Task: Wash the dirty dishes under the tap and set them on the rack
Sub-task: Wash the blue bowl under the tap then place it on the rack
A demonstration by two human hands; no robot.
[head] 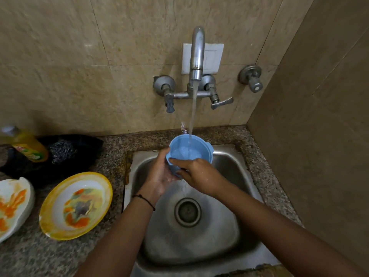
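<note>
A light blue plastic bowl (189,145) is held over the steel sink (235,162), tilted toward me, under the running tap (197,56). Water streams into it and pools inside. My left hand (159,174) cups the bowl from below and the left side. My right hand (197,174) grips its near rim with the fingers on the edge. A dirty yellow-rimmed plate (76,204) with orange and grey smears lies on the counter to the left. A second stained white plate (14,204) is cut off at the left edge. No rack is in view.
A yellow dish-soap bottle (28,144) and a steel wool scrubber (62,150) rest on a black cloth at the back left of the granite counter (111,156). Tap handles (219,102) jut from the tiled wall. A wall closes the right side.
</note>
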